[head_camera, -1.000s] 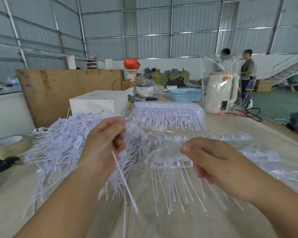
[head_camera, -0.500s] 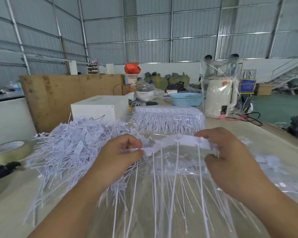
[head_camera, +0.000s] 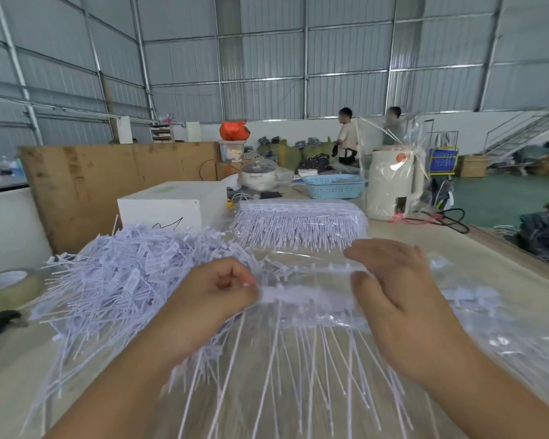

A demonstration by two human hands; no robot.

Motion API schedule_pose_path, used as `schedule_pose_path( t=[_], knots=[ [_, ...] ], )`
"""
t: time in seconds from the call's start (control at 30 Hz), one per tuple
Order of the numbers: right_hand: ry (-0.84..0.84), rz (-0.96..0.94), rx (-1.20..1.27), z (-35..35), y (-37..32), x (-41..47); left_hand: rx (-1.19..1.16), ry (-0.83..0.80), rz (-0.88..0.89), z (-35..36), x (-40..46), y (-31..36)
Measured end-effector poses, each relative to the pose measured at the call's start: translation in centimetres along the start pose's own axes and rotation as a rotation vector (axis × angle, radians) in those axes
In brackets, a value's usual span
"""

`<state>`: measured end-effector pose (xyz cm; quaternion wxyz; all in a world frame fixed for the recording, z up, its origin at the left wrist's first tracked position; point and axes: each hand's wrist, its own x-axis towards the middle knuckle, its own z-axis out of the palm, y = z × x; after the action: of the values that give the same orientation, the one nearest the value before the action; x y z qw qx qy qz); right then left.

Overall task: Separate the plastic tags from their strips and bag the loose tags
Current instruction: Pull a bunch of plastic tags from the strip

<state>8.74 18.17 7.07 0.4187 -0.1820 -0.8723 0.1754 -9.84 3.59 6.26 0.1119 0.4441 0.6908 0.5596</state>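
While both hands grip a tag strip (head_camera: 305,294), the blue basket (head_camera: 333,186) sits behind.

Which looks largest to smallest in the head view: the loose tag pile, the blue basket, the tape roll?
1. loose tag pile
2. blue basket and tape roll look alike in size; the basket stands farther away, so I leave them unranked.
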Motion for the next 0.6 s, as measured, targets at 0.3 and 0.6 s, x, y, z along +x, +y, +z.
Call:
schedule_pose_path(
  t=[0.3, 0.6],
  knots=[
    [-0.532, -0.178, 0.185, 1.1, -0.3, -0.5, -0.232, -0.426, 0.105, 2.4, -1.0, 0.4],
    [-0.611, 0.010, 0.434, 0.5, 0.2, 0.0, -0.426, -0.581, 0.060, 2.2, -1.4, 0.4]
  ],
)
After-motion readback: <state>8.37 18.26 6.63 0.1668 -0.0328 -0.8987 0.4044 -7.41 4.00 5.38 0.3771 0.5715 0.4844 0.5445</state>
